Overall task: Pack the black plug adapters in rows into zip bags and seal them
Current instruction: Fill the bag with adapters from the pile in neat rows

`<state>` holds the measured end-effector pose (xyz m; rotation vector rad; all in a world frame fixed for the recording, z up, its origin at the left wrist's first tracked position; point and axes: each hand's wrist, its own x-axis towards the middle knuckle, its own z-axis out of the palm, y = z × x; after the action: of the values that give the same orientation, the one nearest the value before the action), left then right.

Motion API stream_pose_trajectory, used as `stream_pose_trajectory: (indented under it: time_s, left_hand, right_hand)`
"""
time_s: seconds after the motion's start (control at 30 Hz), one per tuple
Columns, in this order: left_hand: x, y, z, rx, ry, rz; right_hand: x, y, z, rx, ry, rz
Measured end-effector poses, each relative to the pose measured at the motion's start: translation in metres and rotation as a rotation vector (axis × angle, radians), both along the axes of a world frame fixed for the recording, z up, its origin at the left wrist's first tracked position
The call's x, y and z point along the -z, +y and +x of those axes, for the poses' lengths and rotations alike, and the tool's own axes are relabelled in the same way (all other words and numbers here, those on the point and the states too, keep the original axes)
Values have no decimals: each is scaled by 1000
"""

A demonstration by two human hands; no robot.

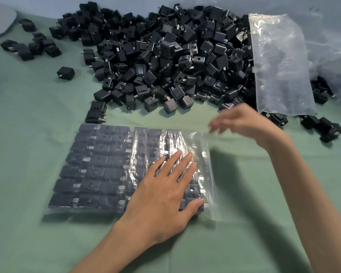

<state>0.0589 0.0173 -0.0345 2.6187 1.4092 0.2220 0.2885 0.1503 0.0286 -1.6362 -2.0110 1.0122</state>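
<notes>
Two hands meet over a filled zip bag (106,174) at the centre of our view. The left hand (161,194) lies flat on the bag's right half, fingers straight and spread, pressing down on the plastic and gripping nothing. At two o'clock from it the right hand (242,123) hovers, motion-blurred, its fingers hanging down just beside the bag's far right corner. We cannot tell whether they pinch the plastic or simply hang loose.

Under the left palm and out toward nine o'clock, the packed adapters (98,160) lie in neat rows inside the bag, their metal prongs showing through the film. A strip of clear plastic is bare along the bag's three o'clock edge. The bag rests on a green cloth (28,174).

Just past its far left corner, at eleven o'clock, a pair of adapters (96,115) sits one against the other. At twelve o'clock a heap of loose adapters (165,56) spreads across the cloth. An empty clear bag (280,66) lies draped over the heap's right side, at one o'clock, with crumpled clear plastic (333,46) beyond it. We see stray adapters (28,48) on the cloth at ten o'clock, and a second scatter (323,127) at three o'clock, beyond the right wrist.
</notes>
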Motion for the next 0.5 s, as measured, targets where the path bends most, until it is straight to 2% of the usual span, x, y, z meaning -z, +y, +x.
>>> stream_pose_trajectory:
  time_s: [0.07, 0.1, 0.17, 0.2, 0.33, 0.43, 0.5]
  left_hand:
    - [-1, 0, 0, -2, 10, -5]
    - [-2, 1, 0, -1, 16, -7]
    - [-2, 0, 0, 3, 16, -3]
    - [-1, 0, 0, 4, 12, 1]
    - [0, 0, -1, -3, -1, -1]
    - [1, -1, -2, 3, -4, -3]
    - [1, -1, -1, 3, -7, -1]
  right_hand:
    - [1, 42, -17, 198, 31, 168]
    - [6, 59, -33, 204, -56, 208]
    - [25, 83, -60, 149, -261, 193]
    - [31, 89, -71, 160, -301, 213]
    - [38, 89, -77, 147, -283, 266]
    - [33, 75, -57, 31, -439, 219]
    - [32, 58, -42, 33, -524, 210]
